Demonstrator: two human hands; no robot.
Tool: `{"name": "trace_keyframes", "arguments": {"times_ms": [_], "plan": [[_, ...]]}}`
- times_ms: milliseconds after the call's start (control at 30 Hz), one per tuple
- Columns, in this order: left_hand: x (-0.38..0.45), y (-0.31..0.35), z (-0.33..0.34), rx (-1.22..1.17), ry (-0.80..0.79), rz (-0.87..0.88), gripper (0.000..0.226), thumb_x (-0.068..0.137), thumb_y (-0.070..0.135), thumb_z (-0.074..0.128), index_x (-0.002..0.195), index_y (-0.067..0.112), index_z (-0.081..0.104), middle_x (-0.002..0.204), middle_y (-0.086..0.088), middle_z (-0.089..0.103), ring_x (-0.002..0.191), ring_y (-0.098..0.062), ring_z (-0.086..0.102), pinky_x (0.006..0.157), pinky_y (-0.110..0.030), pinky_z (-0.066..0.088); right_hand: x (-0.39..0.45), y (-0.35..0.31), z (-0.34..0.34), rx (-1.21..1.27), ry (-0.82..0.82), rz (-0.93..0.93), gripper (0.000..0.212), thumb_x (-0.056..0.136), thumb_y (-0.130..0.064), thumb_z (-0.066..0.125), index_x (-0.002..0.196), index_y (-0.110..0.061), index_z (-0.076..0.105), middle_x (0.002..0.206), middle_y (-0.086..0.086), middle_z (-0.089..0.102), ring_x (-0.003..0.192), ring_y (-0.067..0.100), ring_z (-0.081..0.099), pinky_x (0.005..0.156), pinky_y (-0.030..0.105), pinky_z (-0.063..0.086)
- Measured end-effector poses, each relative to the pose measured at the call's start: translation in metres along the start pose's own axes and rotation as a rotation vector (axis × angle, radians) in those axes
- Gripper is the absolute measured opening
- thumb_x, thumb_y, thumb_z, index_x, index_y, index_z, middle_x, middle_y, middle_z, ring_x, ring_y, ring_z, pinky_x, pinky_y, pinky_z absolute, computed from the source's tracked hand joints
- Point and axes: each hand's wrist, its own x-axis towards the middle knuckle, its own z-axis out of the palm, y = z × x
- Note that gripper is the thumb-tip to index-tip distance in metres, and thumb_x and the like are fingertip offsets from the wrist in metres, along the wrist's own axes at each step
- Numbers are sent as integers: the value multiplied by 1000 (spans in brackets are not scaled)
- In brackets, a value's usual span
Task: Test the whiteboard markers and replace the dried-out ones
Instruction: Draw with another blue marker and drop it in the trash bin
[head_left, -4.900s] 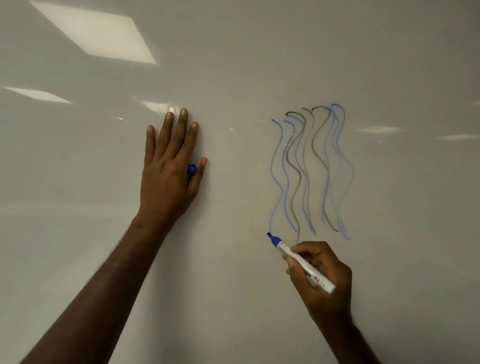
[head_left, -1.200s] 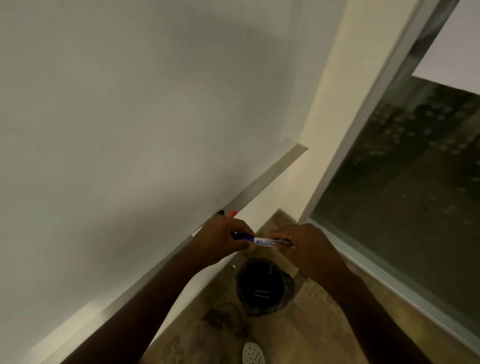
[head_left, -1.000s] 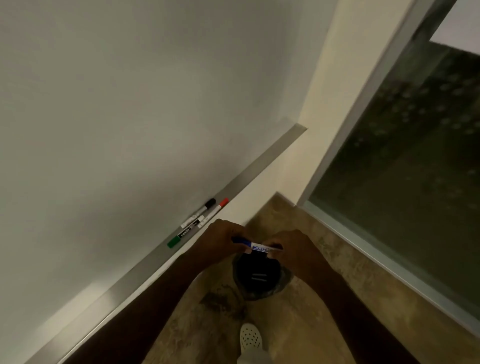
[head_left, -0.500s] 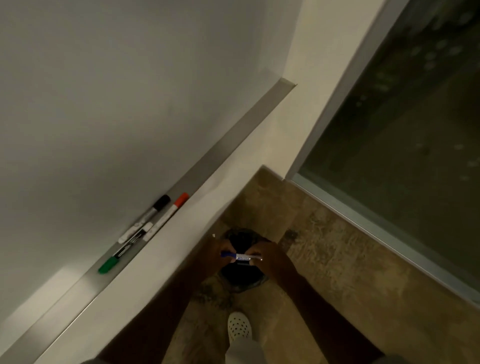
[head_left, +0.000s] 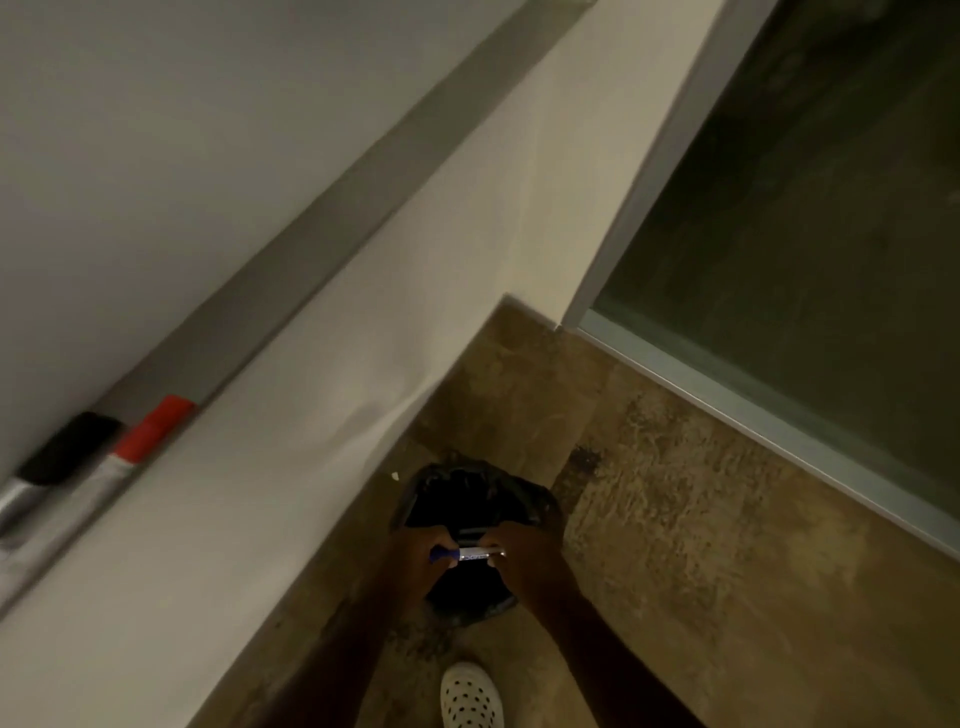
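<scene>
Fingers (head_left: 415, 545) of both hands pinch the blue marker (head_left: 465, 554) by its ends over the black-lined bin (head_left: 467, 499). Released off-centre, it might clip the rim and roll across the floor (head_left: 701, 571).

Single head cam, looking steeply down along the wall (head_left: 363, 332) toward the floor (head_left: 727, 545). It's sitting near the marker ledge (head_left: 291, 249) at left, w/ the hands far below at lower centre. Frame's tilting, so the ledge is running diagonally. No 2nd view to share with.
</scene>
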Motion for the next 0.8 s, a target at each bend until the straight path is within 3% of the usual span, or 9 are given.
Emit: {"name": "trace_keyframes", "arguments": {"times_ms": [133,200,267,333,433,500,600,700,800], "plan": [[17,-41,39,64,13,1,29,85,45,51,100,28,69,94,3,72,86,-16,69,76,-35,57,32,42,55,8,-30,5,31,79,-25,53,93,-19,80,94,1,77,88,21,75,75,33,60],[25,-53,52,91,50,-3,35,86,45,50,103,22,72,98,-2,74,89,-20,70,79,-36,58,35,34,54,-81,81,-31,31,87,-20,51,107,-20,76,108,1,74,103,22,71,84,35,57],[33,-64,61,92,97,-7,43,86,47,48,104,17,73,97,-5,74,89,-23,70,78,-38,58,41,32,54,-176,70,-23,35,100,-18,46,132,-22,60,136,1,59,130,22,51,105,39,41],[39,-72,67,96,125,8,44,86,49,47,101,16,73,93,-6,74,84,-24,70,73,-38,59,48,39,63,-200,77,-8,39,104,-19,42,142,-23,51,147,-1,48,140,19,39,112,37,30],[45,-79,74,82,148,9,41,86,45,50,102,14,73,95,-6,74,86,-25,71,74,-37,58,52,42,73,-166,112,14,38,102,-16,48,138,-20,55,140,2,55,135,23,47,107,38,38],[46,-83,77,71,152,4,45,86,45,52,110,14,73,108,-7,74,103,-27,70,86,-38,57,53,44,77,-142,182,-7,38,97,-13,56,134,-19,61,132,5,62,128,26,55,101,39,46],[45,-90,82,76,161,11,54,86,49,54,124,12,68,129,-8,67,129,-27,57,105,-43,49,53,49,81,-145,101,7,49,101,-21,53,148,-18,44,148,6,49,142,24,40,115,35,31],[41,-94,85,102,185,21,68,89,64,42,131,14,63,139,-5,61,139,-24,46,114,-43,40,51,52,83,-160,146,-42,53,97,-27,60,147,-15,45,144,8,53,138,25,45,119,34,25],[36,-97,85,166,227,66,75,97,69,29,140,14,55,148,-6,51,146,-25,35,118,-49,33,48,52,88,-288,276,-85,58,84,-36,75,135,-12,59,128,8,67,123,25,62,112,39,38]]}}
